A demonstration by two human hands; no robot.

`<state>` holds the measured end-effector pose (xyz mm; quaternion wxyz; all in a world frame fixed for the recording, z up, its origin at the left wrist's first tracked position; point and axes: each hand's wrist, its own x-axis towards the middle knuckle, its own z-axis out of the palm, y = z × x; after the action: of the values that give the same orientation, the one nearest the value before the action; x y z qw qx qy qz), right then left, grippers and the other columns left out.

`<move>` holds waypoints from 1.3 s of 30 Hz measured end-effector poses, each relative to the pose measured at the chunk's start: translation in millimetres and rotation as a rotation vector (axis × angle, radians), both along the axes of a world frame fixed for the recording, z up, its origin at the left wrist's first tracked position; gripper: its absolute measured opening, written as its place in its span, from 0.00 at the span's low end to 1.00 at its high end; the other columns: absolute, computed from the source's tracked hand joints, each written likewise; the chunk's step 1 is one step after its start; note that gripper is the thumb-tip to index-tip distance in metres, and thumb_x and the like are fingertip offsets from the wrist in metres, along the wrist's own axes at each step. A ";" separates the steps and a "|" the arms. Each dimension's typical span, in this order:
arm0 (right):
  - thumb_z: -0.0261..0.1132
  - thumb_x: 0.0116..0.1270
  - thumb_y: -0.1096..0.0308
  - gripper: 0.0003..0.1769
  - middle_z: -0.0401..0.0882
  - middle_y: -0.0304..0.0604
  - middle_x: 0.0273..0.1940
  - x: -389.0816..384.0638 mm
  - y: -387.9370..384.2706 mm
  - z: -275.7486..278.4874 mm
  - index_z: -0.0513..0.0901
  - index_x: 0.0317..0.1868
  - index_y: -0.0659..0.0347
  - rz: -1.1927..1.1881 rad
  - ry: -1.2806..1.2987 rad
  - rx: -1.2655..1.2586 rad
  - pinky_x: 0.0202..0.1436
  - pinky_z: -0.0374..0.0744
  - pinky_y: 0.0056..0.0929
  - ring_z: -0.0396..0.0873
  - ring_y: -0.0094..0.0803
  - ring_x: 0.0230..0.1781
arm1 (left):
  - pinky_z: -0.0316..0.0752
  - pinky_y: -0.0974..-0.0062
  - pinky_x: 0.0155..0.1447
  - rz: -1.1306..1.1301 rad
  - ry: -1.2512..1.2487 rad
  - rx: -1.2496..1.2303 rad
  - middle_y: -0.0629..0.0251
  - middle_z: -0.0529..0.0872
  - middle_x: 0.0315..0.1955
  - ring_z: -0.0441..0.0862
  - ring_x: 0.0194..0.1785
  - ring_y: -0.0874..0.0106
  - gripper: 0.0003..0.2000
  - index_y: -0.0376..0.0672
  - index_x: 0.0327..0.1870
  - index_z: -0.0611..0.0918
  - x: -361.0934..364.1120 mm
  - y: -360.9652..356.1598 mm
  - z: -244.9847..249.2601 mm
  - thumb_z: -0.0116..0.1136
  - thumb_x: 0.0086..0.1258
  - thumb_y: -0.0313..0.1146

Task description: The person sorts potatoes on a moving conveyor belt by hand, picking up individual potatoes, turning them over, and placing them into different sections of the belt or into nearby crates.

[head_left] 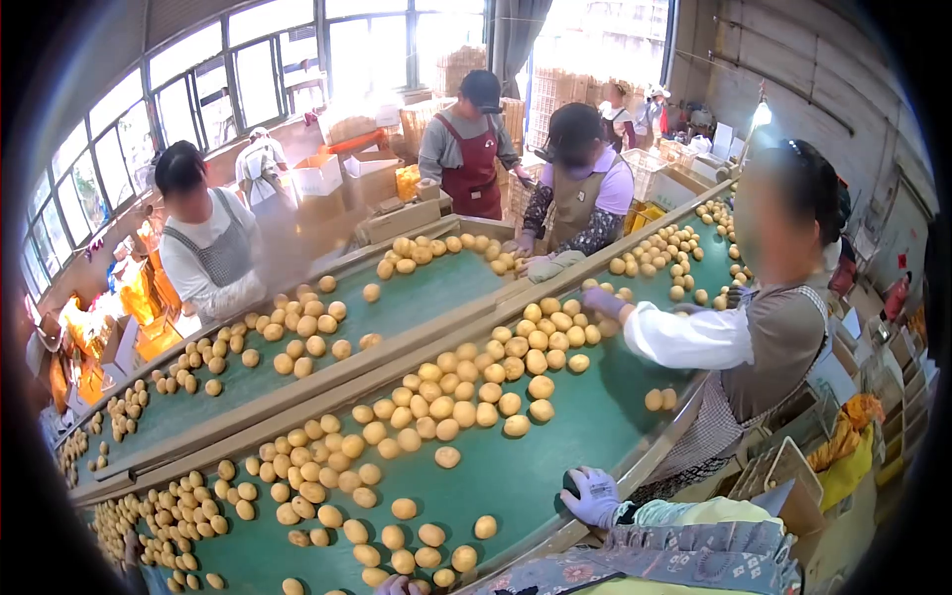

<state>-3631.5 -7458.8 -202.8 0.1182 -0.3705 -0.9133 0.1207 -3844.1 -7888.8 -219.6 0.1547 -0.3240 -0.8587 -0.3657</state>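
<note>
My right hand point(593, 498), in a pale lilac glove, is at the near edge of the green conveyor belt point(585, 436). Its fingers curl around a small dark thing that I cannot make out. At the bottom border of the head view, only the gloved top of my left hand point(399, 586) shows, close to a few round tan potatoes point(464, 558); its fingers are mostly cut off. Many more potatoes point(436, 407) lie scattered over the belt, dense toward the middle and far left.
A wooden divider point(297, 397) separates this belt from a second one point(436, 288) carrying potatoes. At the right, a co-worker point(783, 327) reaches over the near belt. More co-workers point(585, 188) stand across. Crates point(778, 476) are at the right, cartons point(372, 174) behind.
</note>
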 end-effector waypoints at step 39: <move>0.73 0.69 0.42 0.37 0.85 0.55 0.69 -117.7 -240.4 -30.3 0.86 0.71 0.56 -0.029 -0.026 0.003 0.76 0.79 0.56 0.83 0.57 0.69 | 0.82 0.46 0.68 0.012 0.005 -0.052 0.47 0.90 0.62 0.87 0.61 0.43 0.21 0.44 0.68 0.88 -135.7 -254.8 -44.8 0.72 0.79 0.42</move>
<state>-3749.2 -7699.1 -233.1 0.1086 -0.3848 -0.9096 0.1128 -3979.9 -8143.6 -264.4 0.1507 -0.3238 -0.8695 -0.3413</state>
